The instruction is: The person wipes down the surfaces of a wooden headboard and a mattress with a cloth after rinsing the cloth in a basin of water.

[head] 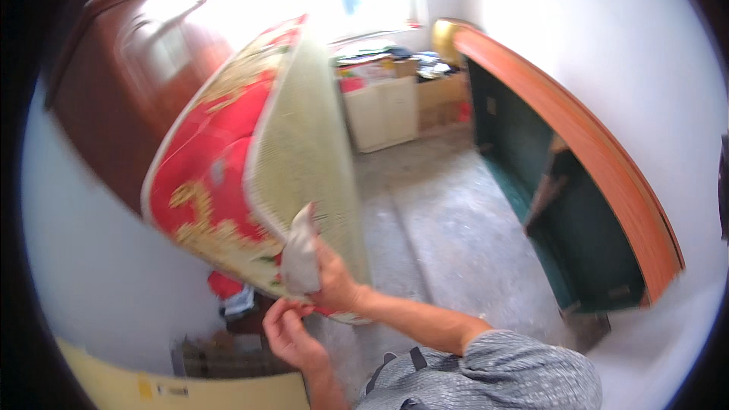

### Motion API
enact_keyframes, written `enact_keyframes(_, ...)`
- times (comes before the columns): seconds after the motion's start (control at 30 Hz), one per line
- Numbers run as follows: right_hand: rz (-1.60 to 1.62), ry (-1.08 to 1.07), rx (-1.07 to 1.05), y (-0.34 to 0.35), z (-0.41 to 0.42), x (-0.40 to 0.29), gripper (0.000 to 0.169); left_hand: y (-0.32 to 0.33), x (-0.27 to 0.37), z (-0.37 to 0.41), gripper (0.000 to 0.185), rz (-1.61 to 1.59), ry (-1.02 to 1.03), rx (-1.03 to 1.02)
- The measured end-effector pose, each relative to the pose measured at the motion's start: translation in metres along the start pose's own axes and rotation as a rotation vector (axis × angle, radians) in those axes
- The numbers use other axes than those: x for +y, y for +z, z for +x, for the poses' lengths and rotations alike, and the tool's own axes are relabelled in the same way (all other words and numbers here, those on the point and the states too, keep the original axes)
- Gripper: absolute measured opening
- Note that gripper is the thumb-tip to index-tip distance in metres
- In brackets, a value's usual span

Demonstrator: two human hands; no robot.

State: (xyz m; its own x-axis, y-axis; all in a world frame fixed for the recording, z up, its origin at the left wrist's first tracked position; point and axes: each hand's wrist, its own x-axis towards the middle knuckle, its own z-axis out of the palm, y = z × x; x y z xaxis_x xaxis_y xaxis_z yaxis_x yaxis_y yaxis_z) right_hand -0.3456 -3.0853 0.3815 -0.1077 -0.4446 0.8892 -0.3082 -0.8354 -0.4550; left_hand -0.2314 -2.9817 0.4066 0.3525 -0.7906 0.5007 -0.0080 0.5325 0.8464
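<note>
A mattress with a red and gold patterned side (219, 165) and a pale ribbed side stands on its edge, curved, in front of me. My right hand (333, 276) is at its near edge, with a light grey cloth (300, 256) between hand and mattress; the fingers are mostly hidden. Just below, by the mattress's bottom edge, my left hand (290, 330) has its fingers curled with the tips close together. Blur hides whether it grips the edge.
A brown wooden wardrobe (108, 91) stands behind the mattress. Along the right wall leans a wooden bed frame (592, 154) with a dark underside. A pale cabinet (381, 114) and cardboard boxes (441, 94) are below the window. A cream panel (228, 393) crosses the lower left.
</note>
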Motion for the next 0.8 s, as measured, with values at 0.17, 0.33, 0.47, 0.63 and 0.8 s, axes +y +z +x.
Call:
enact_keyframes(0.17, -0.153, 0.153, -0.061, -0.002, -0.094, 0.016, 0.071, 0.002, -0.022, -0.012, 0.027, -0.03, -0.067, -0.061)
enact_keyframes(0.33, -0.056, 0.589, -0.078, -0.01, -0.127, 0.016, 0.048, 0.012, -0.031, -0.016, 0.026, -0.066, -0.166, -0.225)
enact_keyframes(0.47, 0.071, 1.233, -0.005, -0.046, -0.156, 0.007, 0.034, 0.017, -0.044, -0.029, 0.025, -0.087, -0.277, -0.405)
enact_keyframes(0.63, 0.17, 1.391, 0.474, -0.132, -0.241, 0.007, 0.03, 0.051, -0.063, -0.057, 0.025, -0.11, -0.451, -0.603)
enact_keyframes(0.8, 0.673, 1.404, 1.053, -0.258, -0.236, -0.061, 0.041, 0.105, -0.064, -0.089, 0.024, -0.205, -0.489, -0.855)
